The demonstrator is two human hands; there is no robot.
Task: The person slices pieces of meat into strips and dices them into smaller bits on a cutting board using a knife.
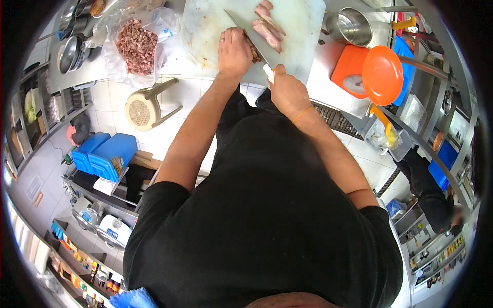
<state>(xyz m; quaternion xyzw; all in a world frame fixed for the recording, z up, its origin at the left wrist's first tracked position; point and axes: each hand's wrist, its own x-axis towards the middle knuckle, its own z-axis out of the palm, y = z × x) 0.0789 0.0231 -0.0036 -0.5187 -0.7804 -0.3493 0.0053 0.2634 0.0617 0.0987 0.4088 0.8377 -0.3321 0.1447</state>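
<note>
My right hand [288,93] is wrapped round the white handle of a long knife [255,47], whose blade points up and left over the white cutting board [205,25]. Against the blade's left side lies a piece of browned meat [253,52]. My left hand [234,53], with a ring on one finger, rests on the board beside that meat, its fingers curled and close together; what lies under them is hidden. Farther up the board, right of the knife, are several pink meat pieces [268,32].
Left of the board, diced meat [136,47] sits in a clear plastic bag. A steel pot [353,26], an orange scale [349,69] and an orange plate [382,75] stand at the right. A beige stool [142,110] is below the counter. Another person [429,192] is at the far right.
</note>
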